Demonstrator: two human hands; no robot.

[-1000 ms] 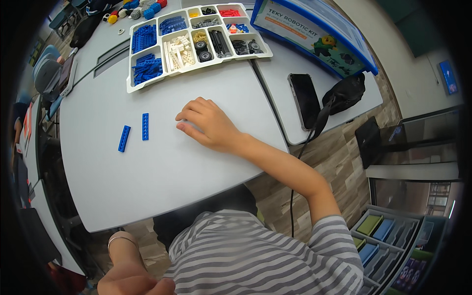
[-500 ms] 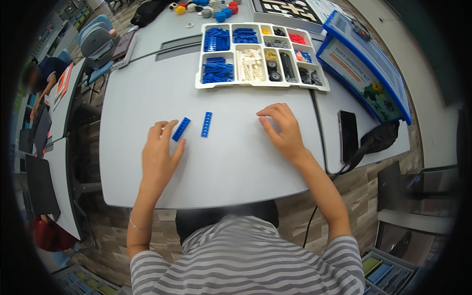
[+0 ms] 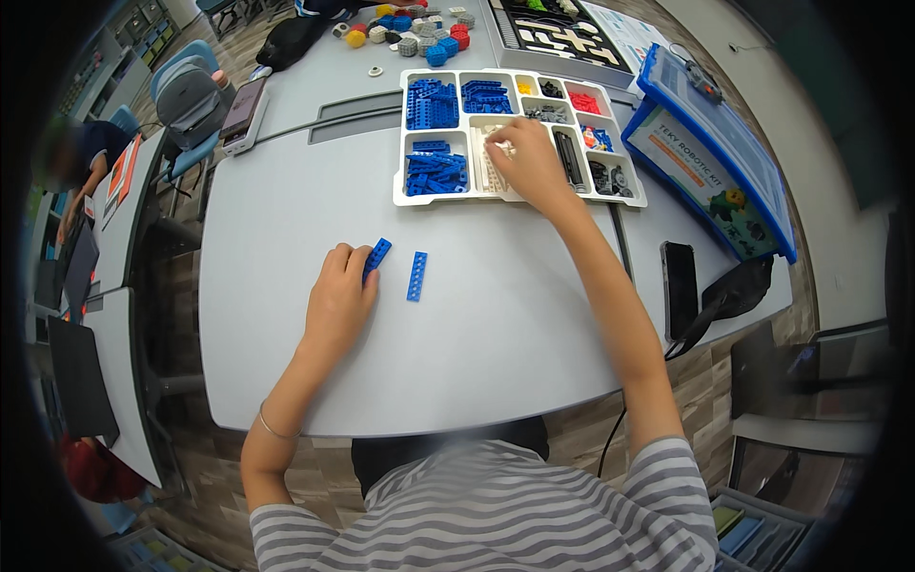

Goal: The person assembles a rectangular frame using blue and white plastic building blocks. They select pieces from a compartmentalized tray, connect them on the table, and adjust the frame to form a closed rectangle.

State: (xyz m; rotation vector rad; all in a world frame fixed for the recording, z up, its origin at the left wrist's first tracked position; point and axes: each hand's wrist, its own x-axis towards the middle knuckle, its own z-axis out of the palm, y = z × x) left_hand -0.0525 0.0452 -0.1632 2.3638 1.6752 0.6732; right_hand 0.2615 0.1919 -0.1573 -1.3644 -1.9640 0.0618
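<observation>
Blue brick (image 3: pixel 380 252) left of lettered box (image 3: pixel 688 162)

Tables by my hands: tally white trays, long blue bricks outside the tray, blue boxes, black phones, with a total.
White plastic compartmented tray: 1
Long blue plastic bricks outside the tray: 2
Blue plastic box: 1
Black rectangular phone: 1
Total: 5

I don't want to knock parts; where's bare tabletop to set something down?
Bare table: between the loose blue strip and right forearm, in front of the white tray; and from the left hand to the table's left edge. Crowded: the tray, with the right hand at its white pieces; the side table, with blue box, phone, black pouch.
</observation>
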